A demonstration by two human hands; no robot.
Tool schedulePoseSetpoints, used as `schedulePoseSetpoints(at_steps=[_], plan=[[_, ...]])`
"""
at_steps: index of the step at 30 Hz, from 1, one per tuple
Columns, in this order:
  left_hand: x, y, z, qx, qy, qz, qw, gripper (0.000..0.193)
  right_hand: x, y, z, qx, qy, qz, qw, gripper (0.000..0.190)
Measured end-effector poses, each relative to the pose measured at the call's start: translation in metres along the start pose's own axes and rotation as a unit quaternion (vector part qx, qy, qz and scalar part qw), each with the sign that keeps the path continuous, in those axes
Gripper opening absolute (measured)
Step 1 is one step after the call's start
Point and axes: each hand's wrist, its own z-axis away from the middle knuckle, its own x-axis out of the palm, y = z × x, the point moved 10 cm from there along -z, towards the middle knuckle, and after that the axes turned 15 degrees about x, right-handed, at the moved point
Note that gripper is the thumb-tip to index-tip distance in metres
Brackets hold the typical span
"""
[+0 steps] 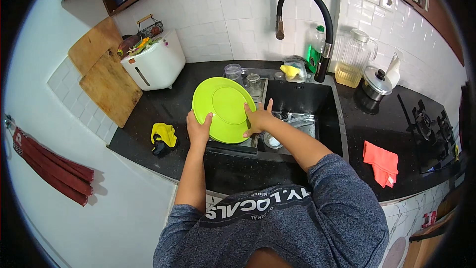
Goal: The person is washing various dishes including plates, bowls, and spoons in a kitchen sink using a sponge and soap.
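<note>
A lime-green round plate point(227, 109), perhaps the top one of a stack, is tilted over the drainboard left of the black sink point(306, 96). My left hand point(199, 128) grips its lower left rim, thumb on its face. Against its right side rests my right hand point(259, 118), thumb and fingers spread at the rim; whether it grips is unclear. Clear glass cups point(254, 83) stand behind the plate. Inside the sink lie wet metal utensils point(299, 119) and a small round dish point(273, 141), partly hidden by my right arm.
A black faucet point(327, 26) arches behind the sink. Yellow cloth point(163, 134) lies left, coral cloth point(381, 160) right. A glass pitcher point(351, 63) and lidded pot point(375, 83) stand back right, near the hob point(431, 134). Back left are a white container point(160, 65) and wooden boards point(108, 85).
</note>
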Motion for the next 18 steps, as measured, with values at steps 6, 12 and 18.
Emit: schedulePoseSetpoints(at_steps=[6,12,18], plan=[[0.012,0.000,-0.001,-0.145,-0.004,0.232,0.962,0.065,0.003,0.000,-0.006,-0.012,-0.001,-0.014,1.000,0.112],[0.023,-0.023,-0.007,-0.075,-0.026,0.179,0.981,0.070,0.009,-0.009,-0.016,-0.021,0.011,-0.025,0.999,0.113],[0.016,-0.001,-0.030,-0.042,-0.035,0.143,0.988,0.068,-0.003,-0.009,-0.027,-0.042,0.069,-0.079,0.994,0.114]])
